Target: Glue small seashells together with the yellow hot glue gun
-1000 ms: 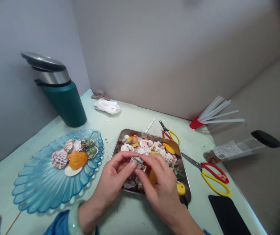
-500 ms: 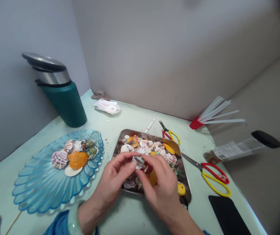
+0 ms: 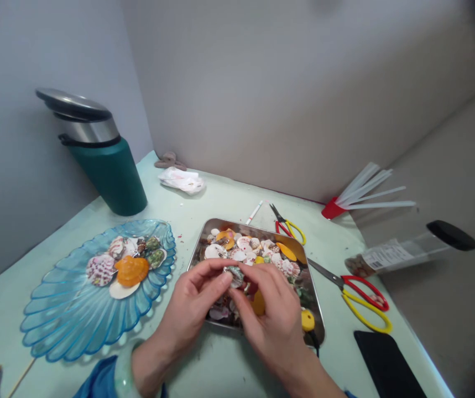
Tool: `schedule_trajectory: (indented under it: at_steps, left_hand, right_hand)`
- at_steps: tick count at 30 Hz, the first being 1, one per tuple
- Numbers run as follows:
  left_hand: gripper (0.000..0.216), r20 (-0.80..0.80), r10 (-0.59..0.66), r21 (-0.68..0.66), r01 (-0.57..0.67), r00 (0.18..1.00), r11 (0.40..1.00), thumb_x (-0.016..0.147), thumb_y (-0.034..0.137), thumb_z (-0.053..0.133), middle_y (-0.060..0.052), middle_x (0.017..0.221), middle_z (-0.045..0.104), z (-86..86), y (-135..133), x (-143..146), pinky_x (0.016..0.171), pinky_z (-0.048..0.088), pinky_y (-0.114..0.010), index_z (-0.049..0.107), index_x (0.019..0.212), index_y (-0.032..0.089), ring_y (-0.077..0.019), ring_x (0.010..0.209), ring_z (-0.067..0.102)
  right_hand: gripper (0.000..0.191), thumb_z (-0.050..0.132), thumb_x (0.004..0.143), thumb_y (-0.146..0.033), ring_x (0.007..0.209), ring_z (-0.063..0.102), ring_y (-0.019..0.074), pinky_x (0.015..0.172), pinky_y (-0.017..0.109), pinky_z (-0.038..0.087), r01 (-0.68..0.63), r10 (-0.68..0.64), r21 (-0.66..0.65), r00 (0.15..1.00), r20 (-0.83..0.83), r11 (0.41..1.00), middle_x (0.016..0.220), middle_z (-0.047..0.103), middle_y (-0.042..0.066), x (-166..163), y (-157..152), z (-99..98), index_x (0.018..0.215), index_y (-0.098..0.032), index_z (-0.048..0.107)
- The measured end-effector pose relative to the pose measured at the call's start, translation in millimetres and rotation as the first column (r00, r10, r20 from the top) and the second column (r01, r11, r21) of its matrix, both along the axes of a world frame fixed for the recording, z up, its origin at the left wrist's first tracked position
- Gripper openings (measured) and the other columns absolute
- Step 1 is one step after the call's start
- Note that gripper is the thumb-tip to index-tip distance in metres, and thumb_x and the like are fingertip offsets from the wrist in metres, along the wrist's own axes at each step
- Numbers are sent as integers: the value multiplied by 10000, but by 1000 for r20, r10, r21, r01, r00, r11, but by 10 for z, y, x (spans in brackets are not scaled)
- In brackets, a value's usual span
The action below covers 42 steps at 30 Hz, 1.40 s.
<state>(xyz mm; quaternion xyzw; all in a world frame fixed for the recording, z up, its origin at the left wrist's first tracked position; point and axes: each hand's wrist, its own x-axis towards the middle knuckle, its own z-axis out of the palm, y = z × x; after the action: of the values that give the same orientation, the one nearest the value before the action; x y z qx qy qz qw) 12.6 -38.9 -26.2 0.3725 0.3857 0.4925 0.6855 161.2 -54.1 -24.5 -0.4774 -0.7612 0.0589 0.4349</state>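
While pinching a small grey-green shell-like piece (image 3: 236, 277) between left hand (image 3: 191, 301) and right hand (image 3: 277, 310), over the metal tray (image 3: 302, 266), liable to lose it among the loose shells (image 3: 245, 244) below if pressing unevenly, or to chip it if squeezing too hard.

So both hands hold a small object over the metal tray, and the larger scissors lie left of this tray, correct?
Not left: the head view shows the larger scissors right of the metal tray. The left hand and right hand hold a small object over it.
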Motion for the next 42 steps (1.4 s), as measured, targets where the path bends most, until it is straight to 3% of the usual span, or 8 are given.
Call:
schedule_trajectory:
  at_steps: [36,42]
  left_hand:
    - [237,-26,-8,63,10,1000,998,819,269,676,-60,1081,727,-32,-35,-34,821,480,-250,711,1049,220,-193,947,649]
    - [211,0,-31,71,31,1000,997,832,265,667,-33,1067,724,-15,-28,-21,822,471,-223,696,1039,234,-164,945,642]
  right_hand:
    - [307,575,866,-120,895,593,236,738,417,509,30,-37,87,996,78,996,984,637,105,10,9,-25,1166,-175,540]
    - [302,583,867,-121,871,596,233,736,417,506,33,-45,114,994,104,993,963,638,108,10,15,-26,1164,-164,548]
